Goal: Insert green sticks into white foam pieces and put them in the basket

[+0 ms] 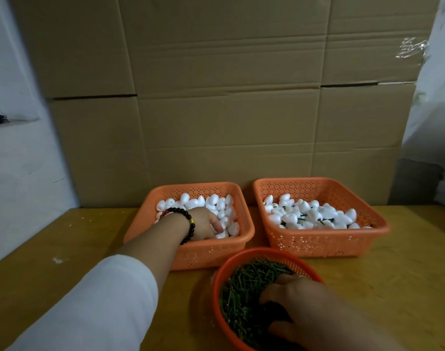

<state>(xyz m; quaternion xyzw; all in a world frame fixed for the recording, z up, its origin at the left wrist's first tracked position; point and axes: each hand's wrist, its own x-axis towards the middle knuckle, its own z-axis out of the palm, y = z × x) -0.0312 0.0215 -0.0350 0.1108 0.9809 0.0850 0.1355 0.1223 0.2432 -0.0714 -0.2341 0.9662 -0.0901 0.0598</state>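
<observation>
Left hand (pixel 205 224) curls into foam pieces (pixel 217 206); right hand (pixel 296 297) curls over green sticks (pixel 244 295), grips unclear

The left arm, in a white sleeve pushed up the forearm, stretches far and to the right, a dark beaded bracelet on its wrist. The left hand (pixel 203 224) is turned palm down with its fingers (pixel 217 225) curled downward. The right hand (pixel 300 302) lies near, at the lower right, palm down, fingers bent.
</observation>
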